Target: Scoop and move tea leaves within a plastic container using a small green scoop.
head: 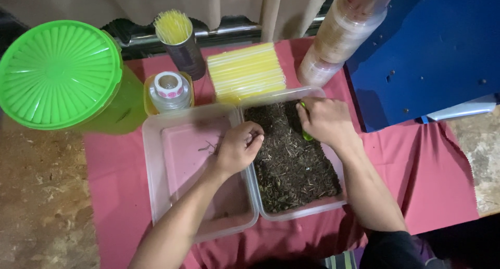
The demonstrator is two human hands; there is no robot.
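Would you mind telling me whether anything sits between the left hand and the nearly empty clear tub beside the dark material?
Nothing visible does: the left hand hovers over the shared edge of the nearly empty tub and the filled tub.

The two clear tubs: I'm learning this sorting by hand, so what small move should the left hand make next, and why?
Probably carry the pinch over the near-empty tub and let go. The left hand is closed at the edge between the tubs, a few twigs already lie there, and the right hand with a green tool works the dark leafy mix.
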